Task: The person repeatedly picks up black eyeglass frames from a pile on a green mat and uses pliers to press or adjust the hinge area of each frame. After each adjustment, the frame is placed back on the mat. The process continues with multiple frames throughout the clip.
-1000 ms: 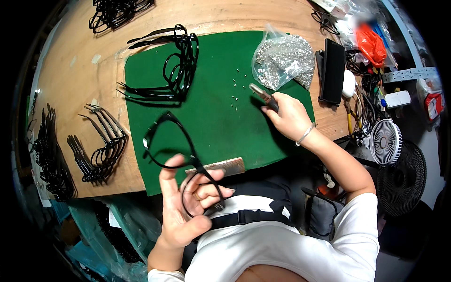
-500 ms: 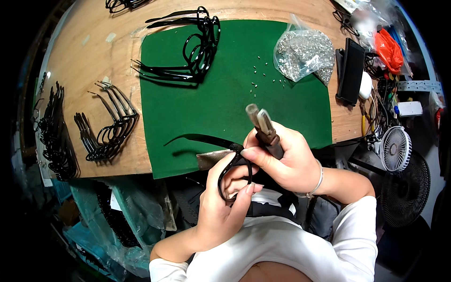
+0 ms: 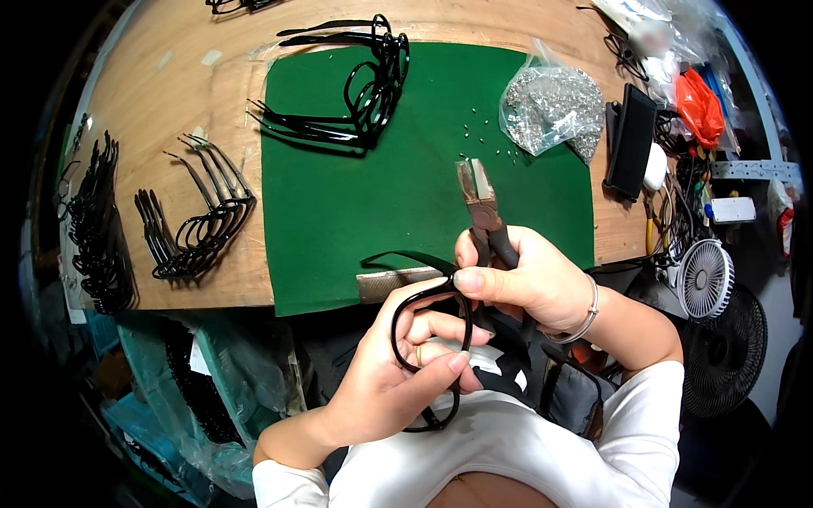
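- Head view: the left hand (image 3: 394, 360) is closed around the rim of a black glasses frame (image 3: 468, 328), thumb and fingers curled on it.
- The glasses frame is held up at the near edge of the tabletop (image 3: 195, 102), partly in front of the person's white shirt (image 3: 508, 440); one temple arm stretches over the near edge of the green mat (image 3: 356, 203).
- The right hand (image 3: 542, 288) is wrapped around the handles of the pliers (image 3: 483, 213), its thumb meeting the frame's upper corner; the pliers point toward the mat's far edge, their jaws slightly parted with nothing visible between them.
- Near the mat's far right corner lies a clear bag (image 3: 555, 110) of small metal pieces, with loose metal pieces (image 3: 466, 135) scattered just left of it.
- Stacked black frames (image 3: 377, 97) lie across the mat's far left corner.
- More frames (image 3: 203, 233) sit toward the tabletop's near left corner.
- A dark phone (image 3: 633, 140) rests by the tabletop's right edge.
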